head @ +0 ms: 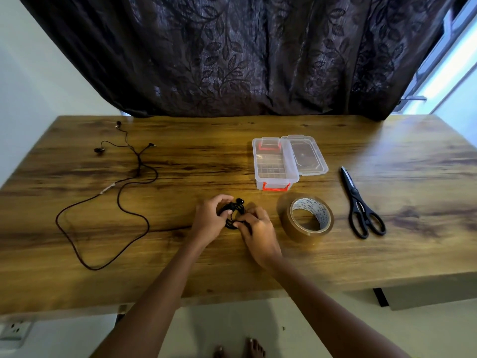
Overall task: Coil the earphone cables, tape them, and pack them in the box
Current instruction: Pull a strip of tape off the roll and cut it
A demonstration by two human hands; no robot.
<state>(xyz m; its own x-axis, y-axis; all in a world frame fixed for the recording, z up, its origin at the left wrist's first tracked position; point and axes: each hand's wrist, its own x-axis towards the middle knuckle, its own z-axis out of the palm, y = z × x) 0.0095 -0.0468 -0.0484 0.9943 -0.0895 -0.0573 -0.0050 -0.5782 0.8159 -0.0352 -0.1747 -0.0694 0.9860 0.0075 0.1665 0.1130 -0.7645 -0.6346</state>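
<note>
Both hands pinched a small coil of black earphone cable [233,211] on the wooden tabletop [180,267], left hand [209,219] steadying the loops, right hand [258,231] gripping them, probably for taping. Rightward sat brown tape roll [307,218], open clear plastic box [275,165], black scissors [361,205].

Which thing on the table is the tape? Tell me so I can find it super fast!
Start at the wooden table and find the clear plastic box with red latches near its middle. Just in front of the box, beside the person's right hand, lies the tape. It is the only round brown ring there, unlike the long black scissors to its right.
</note>
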